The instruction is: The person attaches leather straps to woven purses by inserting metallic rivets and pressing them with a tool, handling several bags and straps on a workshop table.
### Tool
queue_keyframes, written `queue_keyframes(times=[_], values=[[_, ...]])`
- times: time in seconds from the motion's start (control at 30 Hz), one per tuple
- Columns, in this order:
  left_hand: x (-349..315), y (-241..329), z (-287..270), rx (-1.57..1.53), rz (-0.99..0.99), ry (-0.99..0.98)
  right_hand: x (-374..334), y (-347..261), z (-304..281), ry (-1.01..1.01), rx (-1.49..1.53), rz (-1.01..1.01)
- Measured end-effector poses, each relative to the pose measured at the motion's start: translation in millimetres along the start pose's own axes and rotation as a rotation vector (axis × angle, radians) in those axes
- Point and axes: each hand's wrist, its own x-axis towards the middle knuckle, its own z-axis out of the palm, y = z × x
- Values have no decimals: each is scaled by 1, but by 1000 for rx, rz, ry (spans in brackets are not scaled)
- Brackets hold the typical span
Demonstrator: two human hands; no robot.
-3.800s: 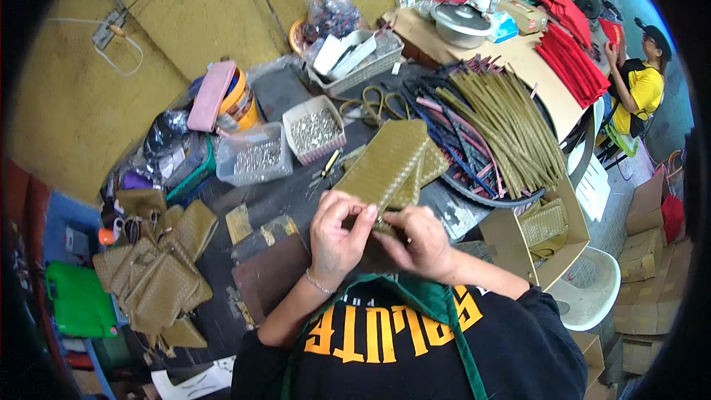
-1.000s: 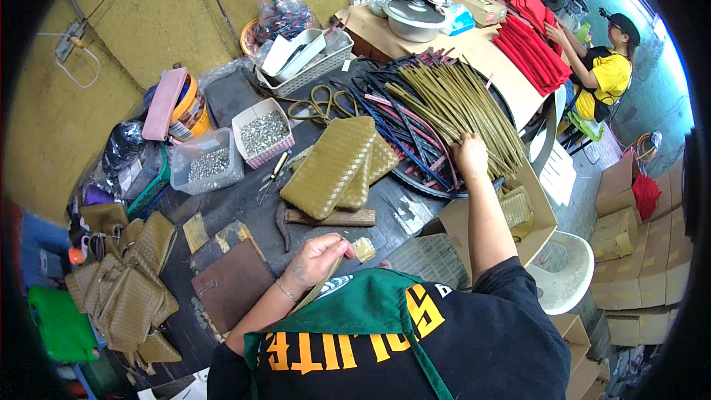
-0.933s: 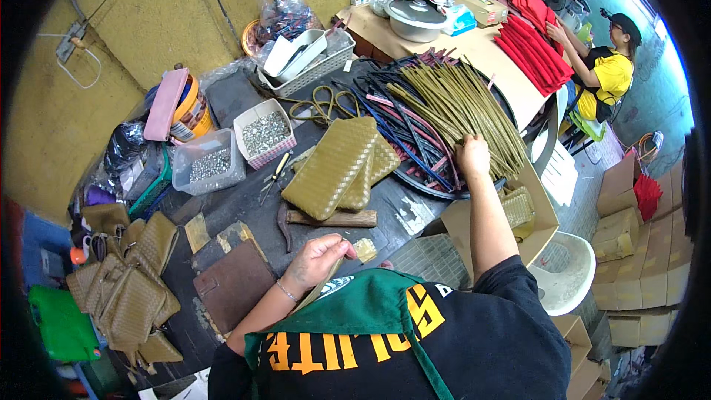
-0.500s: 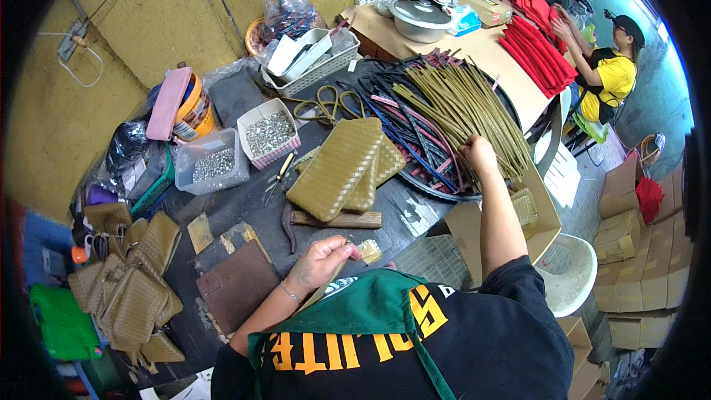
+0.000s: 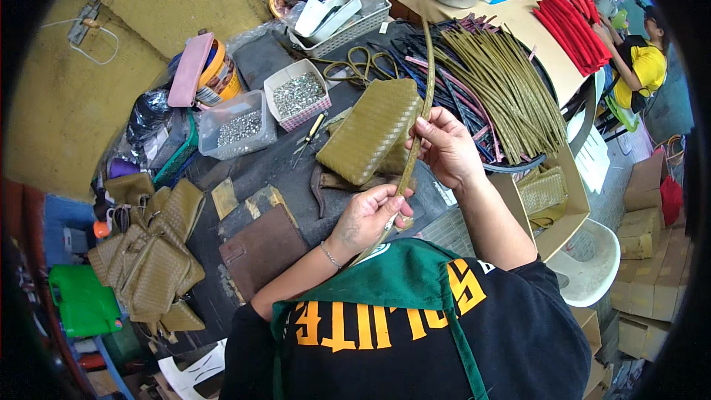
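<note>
A long, narrow olive strap (image 5: 429, 67) runs upright in front of me, its upper end rising past the pouches. My right hand (image 5: 449, 150) pinches it partway along between thumb and fingers. Lower down, my left hand (image 5: 368, 216) has its fingers closed round the same strap, whose lower end passes over my apron. Just behind it lie woven olive pouches (image 5: 368, 130), stacked on a hammer (image 5: 320, 189) whose handle they partly cover. To the right, a bundle of olive strips (image 5: 495, 89) rests on darker and pink strips (image 5: 459, 107) in a round tray.
Two containers of metal pieces (image 5: 298, 95) stand left of the pouches, with an awl (image 5: 314, 127) beside them. More woven pouches (image 5: 152, 259) and a brown leather piece (image 5: 263, 252) lie at left. A person in yellow (image 5: 643, 72) sits far right, near red fabric (image 5: 569, 30).
My right hand has come away from the olive strips and moved left and nearer, now holding a strap. My left hand has moved up onto it too. The whole view has shifted.
</note>
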Motion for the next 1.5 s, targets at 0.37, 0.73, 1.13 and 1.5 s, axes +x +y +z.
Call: queue_keyframes(times=[0.37, 0.73, 1.13, 1.5], values=[[-4, -9, -5, -339, -100, 32, 7, -10, -6, 134, 89, -93], [-6, -21, -13, -24, 112, 432, 1, -47, -12, 117, 3, -195], [-3, 1, -29, -685, 371, 418, -52, -47, -10, -847, -845, -203], [-1, 4, -20, -400, 413, 521, -68, -9, -38, -646, -624, 187]])
